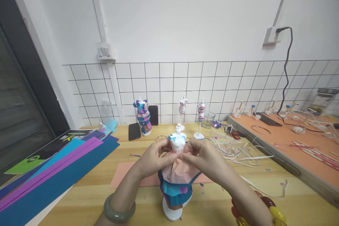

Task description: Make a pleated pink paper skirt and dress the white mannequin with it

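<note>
A small white dress form (pixel 177 142) stands upright on its round white base (pixel 172 213) right in front of me. Around its lower part hangs a layered paper skirt (pixel 176 189) in teal, light blue, purple and brown. Its top layer is pink paper (pixel 178 172), gathered at the waist. From the left, my left hand (pixel 160 153) pinches the pink paper at the waist with thumb and fingers. On the other side my right hand (pixel 197 153) pinches the same paper, both thumbs nearly meeting at the front. A flat pink sheet (pixel 123 174) lies behind the form.
Coloured paper sheets (pixel 66 169) are piled at left. Further back stand a dressed form (pixel 143 116), two small forms (pixel 201 114), phones (pixel 134 131) and a glass (pixel 208 120). White strips (pixel 238 152) lie tangled at right, beside an orange-topped table (pixel 291 141).
</note>
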`<state>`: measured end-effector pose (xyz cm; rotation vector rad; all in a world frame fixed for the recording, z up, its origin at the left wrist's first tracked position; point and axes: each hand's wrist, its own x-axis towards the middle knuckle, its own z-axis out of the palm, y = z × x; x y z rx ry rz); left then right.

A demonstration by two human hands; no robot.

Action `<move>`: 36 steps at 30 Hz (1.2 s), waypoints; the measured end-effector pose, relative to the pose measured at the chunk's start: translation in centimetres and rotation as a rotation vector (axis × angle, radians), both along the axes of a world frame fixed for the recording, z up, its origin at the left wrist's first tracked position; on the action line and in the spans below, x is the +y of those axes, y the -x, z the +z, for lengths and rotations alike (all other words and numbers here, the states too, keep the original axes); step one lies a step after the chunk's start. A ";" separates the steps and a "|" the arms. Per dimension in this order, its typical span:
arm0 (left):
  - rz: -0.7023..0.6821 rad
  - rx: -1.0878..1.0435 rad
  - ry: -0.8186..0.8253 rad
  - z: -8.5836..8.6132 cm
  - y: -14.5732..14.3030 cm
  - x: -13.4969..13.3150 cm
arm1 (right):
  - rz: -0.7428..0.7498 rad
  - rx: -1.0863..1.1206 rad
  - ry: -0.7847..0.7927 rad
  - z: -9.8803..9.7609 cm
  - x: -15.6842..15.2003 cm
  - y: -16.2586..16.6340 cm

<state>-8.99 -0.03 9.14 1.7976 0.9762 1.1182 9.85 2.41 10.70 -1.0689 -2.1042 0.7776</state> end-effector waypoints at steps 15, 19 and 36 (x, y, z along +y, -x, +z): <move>0.122 0.056 -0.099 -0.2 -0.4 0.2 | 0.140 0.032 0.068 0.7 0.2 -0.6; 0.135 0.075 -0.117 -0.3 -0.4 0.2 | 0.123 -0.051 0.081 0.7 0.3 -0.7; 0.024 -0.034 -0.086 -0.3 -0.2 0.3 | 0.187 -0.062 0.094 0.3 0.2 -0.6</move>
